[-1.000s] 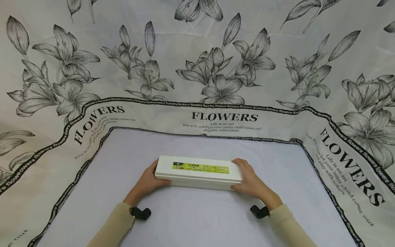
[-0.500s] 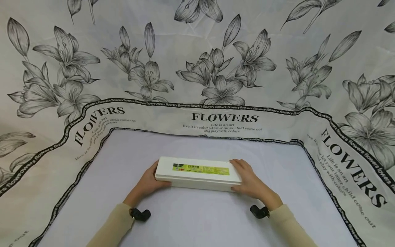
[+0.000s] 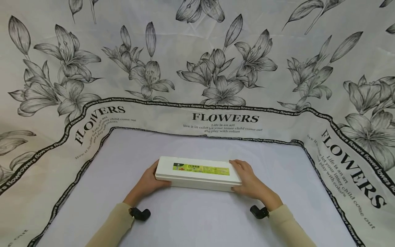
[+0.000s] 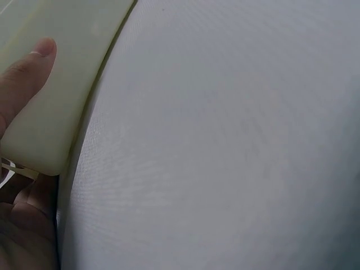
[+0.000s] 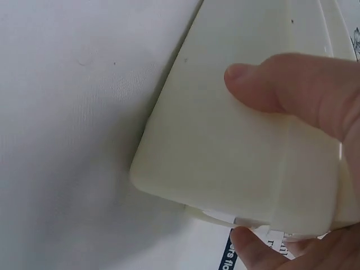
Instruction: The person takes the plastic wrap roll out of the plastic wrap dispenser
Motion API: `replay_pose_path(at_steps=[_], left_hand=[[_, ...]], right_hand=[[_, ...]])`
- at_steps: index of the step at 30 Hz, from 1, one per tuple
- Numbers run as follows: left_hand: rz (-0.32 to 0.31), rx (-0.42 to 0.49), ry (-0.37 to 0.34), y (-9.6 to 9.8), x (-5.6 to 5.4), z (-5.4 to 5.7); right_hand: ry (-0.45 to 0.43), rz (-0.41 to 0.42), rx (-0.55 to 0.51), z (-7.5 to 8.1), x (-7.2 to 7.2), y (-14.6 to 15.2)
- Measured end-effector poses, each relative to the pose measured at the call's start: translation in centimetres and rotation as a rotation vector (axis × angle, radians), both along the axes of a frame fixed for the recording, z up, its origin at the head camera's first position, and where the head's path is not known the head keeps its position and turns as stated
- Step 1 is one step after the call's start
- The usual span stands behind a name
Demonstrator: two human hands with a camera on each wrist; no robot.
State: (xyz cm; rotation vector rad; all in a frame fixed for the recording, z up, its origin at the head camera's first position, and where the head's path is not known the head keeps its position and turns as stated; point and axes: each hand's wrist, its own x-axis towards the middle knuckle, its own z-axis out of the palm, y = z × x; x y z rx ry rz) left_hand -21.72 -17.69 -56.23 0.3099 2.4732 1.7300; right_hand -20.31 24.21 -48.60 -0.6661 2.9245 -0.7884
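Observation:
A long white cling film box [image 3: 197, 177] with a green label [image 3: 201, 169] on its lid lies across the middle of the white table in the head view. My left hand [image 3: 149, 180] grips its left end, the thumb along the front side. At the other end my right hand [image 3: 251, 182] holds it, thumb on the front and fingers over the far edge of the lid. The right wrist view shows the right thumb [image 5: 264, 87] pressed on the smooth side of the box, with fingertips curled under its end corner. Most left fingers are hidden behind the box.
White cloth [image 3: 197, 219] covers the table around the box. A flower-printed fabric [image 3: 222, 68] with black lettered borders rises at the back and along both sides. Black wrist cameras [image 3: 140, 214] sit at both sleeve cuffs.
The fingers of my right hand have shifted slightly left along the far edge of the lid. The box and my left hand stay where they were.

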Motion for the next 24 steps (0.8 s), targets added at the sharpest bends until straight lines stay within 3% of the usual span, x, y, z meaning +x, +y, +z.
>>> replay_pose_path(at_steps=[9,17,24], left_hand=[[0.007,-0.014,-0.026,-0.1,0.1,-0.1],[0.002,-0.005,-0.009,0.1,-0.1,0.0],[-0.003,0.0,-0.036,0.2,-0.2,0.1]], right_hand=[[-0.045,-0.014,0.043,0.5,-0.5,0.3],[-0.043,-0.002,-0.038,0.1,-0.4,0.8],[-0.014,0.008,-0.067,-0.5,-0.7,1.1]])
